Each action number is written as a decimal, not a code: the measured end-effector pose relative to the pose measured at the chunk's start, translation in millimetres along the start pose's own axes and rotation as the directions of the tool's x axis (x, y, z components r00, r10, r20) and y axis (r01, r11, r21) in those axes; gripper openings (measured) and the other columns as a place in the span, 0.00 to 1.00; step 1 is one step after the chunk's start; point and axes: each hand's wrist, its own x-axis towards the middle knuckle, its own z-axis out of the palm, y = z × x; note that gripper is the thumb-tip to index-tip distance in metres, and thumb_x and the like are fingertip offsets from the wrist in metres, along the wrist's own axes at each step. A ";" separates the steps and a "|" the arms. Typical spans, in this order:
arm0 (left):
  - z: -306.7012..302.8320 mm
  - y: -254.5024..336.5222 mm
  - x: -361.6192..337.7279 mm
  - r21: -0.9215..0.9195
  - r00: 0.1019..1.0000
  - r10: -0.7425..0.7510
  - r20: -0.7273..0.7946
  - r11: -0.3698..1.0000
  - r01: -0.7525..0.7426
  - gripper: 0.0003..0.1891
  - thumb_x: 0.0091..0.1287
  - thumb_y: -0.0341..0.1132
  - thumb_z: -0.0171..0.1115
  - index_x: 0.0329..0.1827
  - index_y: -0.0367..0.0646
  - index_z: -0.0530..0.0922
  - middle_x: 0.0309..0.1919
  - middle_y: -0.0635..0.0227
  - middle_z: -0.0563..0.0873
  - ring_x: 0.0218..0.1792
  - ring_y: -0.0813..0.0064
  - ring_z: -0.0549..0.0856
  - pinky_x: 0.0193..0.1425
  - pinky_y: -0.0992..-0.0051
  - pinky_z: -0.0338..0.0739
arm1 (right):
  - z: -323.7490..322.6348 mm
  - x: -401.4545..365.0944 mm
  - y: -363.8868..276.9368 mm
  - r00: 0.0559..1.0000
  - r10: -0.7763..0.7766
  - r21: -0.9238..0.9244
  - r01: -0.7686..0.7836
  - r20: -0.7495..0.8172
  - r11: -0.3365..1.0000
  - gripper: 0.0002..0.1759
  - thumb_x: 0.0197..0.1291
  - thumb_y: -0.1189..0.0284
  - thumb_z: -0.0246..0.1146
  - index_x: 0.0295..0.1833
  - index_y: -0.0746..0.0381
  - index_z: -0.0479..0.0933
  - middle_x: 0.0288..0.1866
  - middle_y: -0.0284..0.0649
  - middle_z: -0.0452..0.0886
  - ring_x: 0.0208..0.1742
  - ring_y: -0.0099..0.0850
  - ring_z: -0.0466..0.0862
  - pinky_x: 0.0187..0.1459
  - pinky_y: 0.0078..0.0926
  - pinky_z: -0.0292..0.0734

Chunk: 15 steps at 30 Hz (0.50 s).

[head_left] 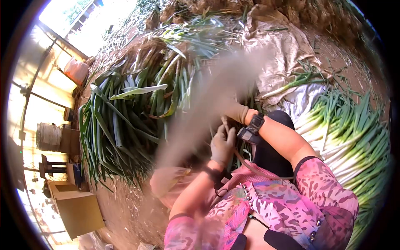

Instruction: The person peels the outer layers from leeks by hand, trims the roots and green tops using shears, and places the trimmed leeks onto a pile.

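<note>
My left hand, in a tan glove, is in front of my lap with its fingers bent and closed. What they hold is hard to see. Just above it my right hand, gloved too, reaches left, and its fingers are lost behind a grey-brown blurred streak crossing the middle of the view. A thin brown hose or cord runs from beside my left hand over my lap. Left of the hands lies a big heap of untrimmed leeks or large green onions, with dark green leaves and brownish stalks.
To the right lie cleaned stalks with white stems and green tops, beside crumpled beige cloth. A cardboard box, a white bucket and a bright translucent wall line the left side. Scraps litter the dirt floor.
</note>
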 end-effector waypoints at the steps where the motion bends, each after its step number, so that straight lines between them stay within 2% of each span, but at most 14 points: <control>1: -7.6 9.0 3.4 -0.045 0.995 0.005 0.100 0.999 -0.001 0.15 0.74 0.44 0.61 0.52 0.41 0.81 0.34 0.48 0.87 0.37 0.53 0.89 0.43 0.61 0.80 | -22.2 2.8 -20.0 0.923 0.314 0.374 -0.378 0.221 0.847 0.25 0.61 0.61 0.70 0.54 0.68 0.74 0.32 0.39 0.81 0.30 0.30 0.80 0.34 0.25 0.77; 2: -14.8 8.9 12.9 -0.120 0.983 0.041 0.180 0.993 -0.019 0.17 0.74 0.45 0.61 0.55 0.40 0.81 0.37 0.47 0.87 0.40 0.50 0.88 0.45 0.60 0.81 | -28.2 5.9 -28.4 0.842 0.437 0.495 -0.540 0.318 0.680 0.18 0.63 0.63 0.67 0.47 0.66 0.76 0.25 0.33 0.77 0.22 0.24 0.74 0.25 0.22 0.69; 3: -27.7 13.1 27.8 -0.004 0.974 0.113 0.198 0.993 -0.114 0.18 0.74 0.45 0.61 0.55 0.40 0.80 0.39 0.46 0.87 0.42 0.49 0.88 0.47 0.60 0.81 | -34.3 8.9 -37.3 0.734 0.545 0.580 -0.667 0.405 0.467 0.12 0.65 0.65 0.65 0.40 0.64 0.78 0.18 0.27 0.72 0.14 0.19 0.68 0.16 0.19 0.62; 4: -43.7 19.0 45.0 0.109 0.958 0.177 0.224 0.973 -0.205 0.18 0.74 0.46 0.61 0.56 0.39 0.80 0.41 0.46 0.87 0.44 0.49 0.88 0.49 0.60 0.81 | -18.1 10.2 -0.5 0.750 0.542 0.662 -0.629 0.380 0.407 0.14 0.65 0.63 0.66 0.33 0.61 0.77 0.17 0.27 0.72 0.13 0.19 0.69 0.15 0.21 0.64; 5: -60.1 25.9 67.6 0.140 0.940 0.283 0.188 0.940 -0.311 0.17 0.75 0.40 0.61 0.58 0.38 0.80 0.42 0.52 0.89 0.42 0.66 0.89 0.49 0.69 0.81 | -29.8 7.9 -8.2 0.733 0.539 0.638 -0.657 0.416 0.402 0.16 0.65 0.61 0.66 0.32 0.61 0.76 0.15 0.27 0.70 0.12 0.19 0.68 0.14 0.20 0.63; 6: -84.0 11.3 100.3 0.303 0.973 0.178 0.147 0.928 -0.216 0.17 0.74 0.41 0.62 0.58 0.38 0.80 0.44 0.52 0.89 0.44 0.64 0.89 0.51 0.70 0.81 | -42.8 12.8 -28.9 0.712 0.542 0.613 -0.685 0.447 0.394 0.18 0.65 0.59 0.67 0.31 0.61 0.75 0.14 0.26 0.69 0.10 0.19 0.67 0.13 0.20 0.63; 7: -105.9 37.7 123.9 0.314 0.990 0.021 0.136 0.947 -0.063 0.20 0.72 0.43 0.63 0.59 0.37 0.80 0.48 0.50 0.88 0.49 0.59 0.88 0.56 0.67 0.80 | -46.8 13.4 -25.6 0.672 0.570 0.581 -0.724 0.472 0.371 0.19 0.65 0.58 0.67 0.31 0.62 0.75 0.13 0.26 0.68 0.09 0.19 0.67 0.12 0.19 0.63; 8: -126.7 -0.2 163.6 0.545 0.970 0.237 0.050 0.808 -0.225 0.25 0.70 0.47 0.65 0.60 0.36 0.80 0.52 0.48 0.86 0.55 0.54 0.86 0.61 0.63 0.79 | -49.0 14.8 -22.5 0.629 0.600 0.549 -0.761 0.495 0.345 0.20 0.65 0.57 0.67 0.31 0.62 0.74 0.12 0.25 0.67 0.09 0.19 0.66 0.12 0.18 0.63; 10: -169.7 -20.6 233.6 0.701 0.983 0.179 -0.033 0.706 -0.105 0.29 0.68 0.52 0.65 0.61 0.35 0.79 0.56 0.46 0.85 0.58 0.49 0.84 0.63 0.58 0.78 | -53.6 22.3 -30.2 0.573 0.627 0.497 -0.807 0.527 0.320 0.19 0.69 0.55 0.63 0.35 0.61 0.76 0.11 0.22 0.63 0.08 0.15 0.63 0.11 0.16 0.60; 11: -192.9 -27.8 267.3 0.742 0.999 0.033 -0.037 0.670 0.005 0.29 0.68 0.52 0.64 0.60 0.36 0.79 0.56 0.44 0.85 0.58 0.49 0.84 0.63 0.57 0.78 | -50.5 24.9 -26.0 0.593 0.617 0.512 -0.793 0.518 0.332 0.20 0.69 0.55 0.64 0.36 0.61 0.76 0.11 0.21 0.63 0.08 0.15 0.63 0.11 0.15 0.60; 12: -205.7 -25.3 287.8 0.717 0.995 -0.007 -0.098 0.693 0.076 0.30 0.68 0.53 0.64 0.62 0.37 0.78 0.56 0.43 0.84 0.59 0.47 0.83 0.64 0.56 0.77 | -47.4 26.5 -22.0 0.610 0.606 0.525 -0.779 0.510 0.343 0.20 0.68 0.54 0.64 0.36 0.61 0.76 0.12 0.21 0.63 0.08 0.15 0.63 0.10 0.15 0.61; 13: -224.1 -49.6 324.5 0.798 0.992 -0.026 -0.123 0.591 0.114 0.31 0.68 0.53 0.62 0.65 0.37 0.76 0.57 0.43 0.83 0.61 0.46 0.82 0.66 0.56 0.76 | -47.5 31.2 -25.9 0.606 0.612 0.519 -0.782 0.508 0.345 0.19 0.68 0.54 0.65 0.38 0.60 0.75 0.11 0.21 0.62 0.07 0.15 0.63 0.10 0.15 0.62; 14: -231.8 -54.2 341.9 0.797 0.983 -0.043 -0.180 0.579 0.171 0.32 0.69 0.55 0.61 0.67 0.38 0.75 0.60 0.43 0.82 0.63 0.46 0.81 0.68 0.57 0.74 | -47.5 35.8 -25.3 0.605 0.603 0.504 -0.787 0.520 0.355 0.19 0.68 0.54 0.65 0.40 0.59 0.73 0.13 0.22 0.63 0.08 0.14 0.63 0.10 0.14 0.62; 15: -238.9 -62.5 356.6 0.806 0.984 -0.047 -0.170 0.568 0.167 0.31 0.68 0.56 0.61 0.63 0.39 0.77 0.59 0.44 0.83 0.62 0.48 0.81 0.68 0.57 0.74 | -46.7 41.0 -25.8 0.608 0.600 0.499 -0.787 0.520 0.364 0.19 0.67 0.55 0.66 0.41 0.59 0.72 0.14 0.22 0.64 0.08 0.14 0.63 0.10 0.14 0.62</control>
